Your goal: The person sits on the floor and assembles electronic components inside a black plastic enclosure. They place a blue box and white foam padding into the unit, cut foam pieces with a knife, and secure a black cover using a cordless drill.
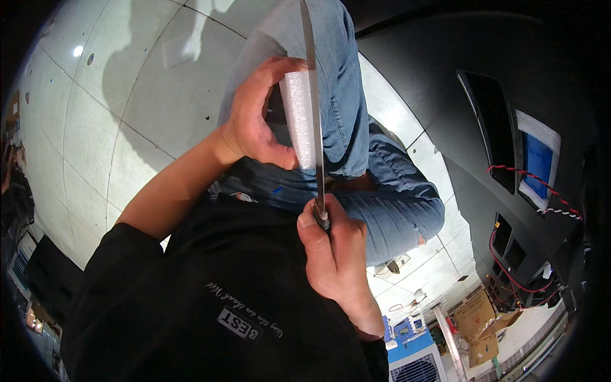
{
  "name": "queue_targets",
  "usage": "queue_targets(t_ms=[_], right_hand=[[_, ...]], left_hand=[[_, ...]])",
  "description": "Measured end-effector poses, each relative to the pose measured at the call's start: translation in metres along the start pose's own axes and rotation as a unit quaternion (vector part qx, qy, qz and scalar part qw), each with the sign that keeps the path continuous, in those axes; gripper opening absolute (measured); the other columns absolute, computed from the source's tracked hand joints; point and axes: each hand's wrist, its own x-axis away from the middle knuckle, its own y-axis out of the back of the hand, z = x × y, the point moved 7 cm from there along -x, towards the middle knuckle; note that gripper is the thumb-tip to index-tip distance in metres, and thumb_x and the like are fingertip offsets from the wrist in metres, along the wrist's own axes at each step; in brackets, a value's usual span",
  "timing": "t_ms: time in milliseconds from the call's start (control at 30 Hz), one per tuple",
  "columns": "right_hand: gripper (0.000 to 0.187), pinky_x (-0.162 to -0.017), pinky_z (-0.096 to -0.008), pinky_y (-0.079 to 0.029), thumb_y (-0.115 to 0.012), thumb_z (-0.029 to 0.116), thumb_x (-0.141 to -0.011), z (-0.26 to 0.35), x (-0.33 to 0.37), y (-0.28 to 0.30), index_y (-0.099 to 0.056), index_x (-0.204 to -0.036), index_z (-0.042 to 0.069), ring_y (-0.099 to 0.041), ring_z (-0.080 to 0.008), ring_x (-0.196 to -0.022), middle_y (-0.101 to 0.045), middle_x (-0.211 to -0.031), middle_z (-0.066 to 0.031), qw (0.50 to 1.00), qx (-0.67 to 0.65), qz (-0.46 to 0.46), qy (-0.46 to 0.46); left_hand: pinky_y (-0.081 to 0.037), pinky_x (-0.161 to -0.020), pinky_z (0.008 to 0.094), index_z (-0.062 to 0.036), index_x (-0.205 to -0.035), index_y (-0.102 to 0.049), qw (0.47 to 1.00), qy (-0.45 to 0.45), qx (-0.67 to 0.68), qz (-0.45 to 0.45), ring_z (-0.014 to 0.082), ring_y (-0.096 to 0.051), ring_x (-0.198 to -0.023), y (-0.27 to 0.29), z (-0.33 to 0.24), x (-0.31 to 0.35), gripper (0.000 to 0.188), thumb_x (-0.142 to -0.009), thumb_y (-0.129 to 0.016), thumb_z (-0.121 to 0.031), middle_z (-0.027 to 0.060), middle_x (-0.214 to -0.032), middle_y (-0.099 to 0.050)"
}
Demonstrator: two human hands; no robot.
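My left hand grips a narrow white foam block by its two ends, thumb at the near end and fingers at the far end. The block is over my jeans-clad legs. In my right hand is the handle of a long knife, whose thin blade points away from me. The blade runs along the right side of the foam, very close to it or touching; whether it has cut in, I cannot tell. Most of the knife's handle is hidden by my fingers.
At the right, a black table carries a dark flat panel, a blue pad with white foam edging and twisted red-black wires. Cardboard boxes and a blue-and-white appliance stand lower right. White tiles cover the floor.
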Motion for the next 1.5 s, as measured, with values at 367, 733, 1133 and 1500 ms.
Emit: queue_targets(t_ms=[367,733,1133,1500], right_hand=[[0.015,-0.051,-0.0388,-0.046,-0.061,0.012,-0.099,0.004,0.008,-0.004,-0.056,-0.093,0.000,-0.066,-0.0333,-0.054,-0.057,-0.059,-0.0135,0.999,0.003,-0.035,0.003],[0.021,-0.050,-0.0475,-0.052,-0.061,0.012,-0.097,0.006,0.003,-0.006,-0.051,-0.097,-0.006,-0.066,-0.0414,-0.053,-0.059,-0.057,-0.0198,0.999,-0.003,-0.036,0.036],[0.028,-0.049,-0.0462,-0.055,-0.061,0.017,-0.096,0.003,-0.001,-0.010,-0.051,-0.091,-0.009,-0.066,-0.0394,-0.050,-0.060,-0.055,-0.0201,0.996,0.020,-0.051,0.063],[0.025,-0.054,-0.0508,-0.053,-0.063,0.015,-0.095,-0.007,-0.005,-0.012,-0.053,-0.093,-0.008,-0.063,-0.0461,-0.053,-0.057,-0.055,-0.0234,0.997,0.014,-0.061,0.041]], left_hand=[[-0.048,-0.101,0.0451,0.0094,-0.138,-0.044,0.999,-0.024,0.032,0.029,0.0344,-0.061,-0.115,-0.002,-0.008,-0.007,0.106,-0.056,-0.099,-0.029,0.0231,-0.125,-0.061],[-0.052,-0.099,0.0484,0.0084,-0.138,-0.042,1.000,-0.025,0.009,-0.001,0.0361,-0.063,-0.112,-0.004,0.002,0.002,0.104,-0.066,-0.095,-0.046,0.0248,-0.125,-0.059],[-0.053,-0.099,0.0559,0.0045,-0.136,-0.039,0.999,-0.027,-0.019,0.042,0.0353,-0.061,-0.110,-0.009,-0.005,-0.006,0.099,-0.071,-0.091,-0.049,0.0234,-0.124,-0.055],[-0.052,-0.095,0.0487,0.0052,-0.130,-0.045,1.000,0.005,-0.019,0.015,0.0340,-0.063,-0.107,-0.006,-0.001,-0.007,0.096,-0.068,-0.092,-0.052,0.0211,-0.119,-0.060]])
